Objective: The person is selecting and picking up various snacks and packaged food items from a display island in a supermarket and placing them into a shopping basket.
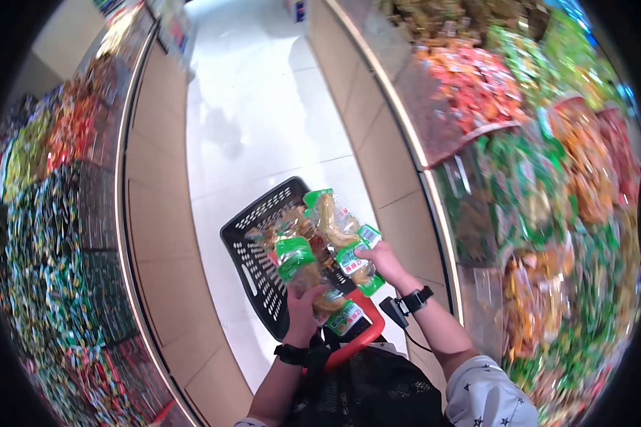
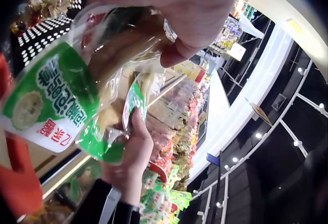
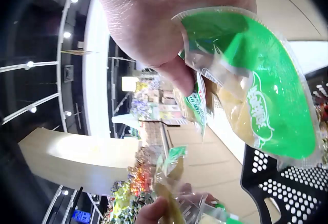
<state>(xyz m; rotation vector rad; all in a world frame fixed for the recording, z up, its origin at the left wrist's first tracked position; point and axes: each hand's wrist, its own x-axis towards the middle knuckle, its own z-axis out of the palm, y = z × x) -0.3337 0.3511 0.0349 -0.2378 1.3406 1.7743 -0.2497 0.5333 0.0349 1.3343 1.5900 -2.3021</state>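
Observation:
Over the near part of a black shopping basket [image 1: 263, 299], my left hand [image 1: 303, 313] grips a clear snack packet [image 1: 294, 255] with green ends and tan food inside. Its green-and-white printed label [image 2: 51, 96] faces up in the left wrist view. My right hand [image 1: 388, 262] pinches clear-and-green snack packets at the basket's right side, the thumb lying over one printed label [image 1: 352, 257]. Another packet [image 1: 332, 219] extends forward from that hand. The right wrist view shows a broad green packet end [image 3: 256, 91] beneath the right hand. Palms and some fingers are hidden.
More wrapped goods [image 1: 281, 231] lie in the basket, whose red handle [image 1: 367, 324] is near my body. Bins of packaged snacks [image 1: 527, 178] line the right; others [image 1: 50, 206] line the left. A white tiled aisle floor [image 1: 263, 99] runs ahead between wooden counter fronts.

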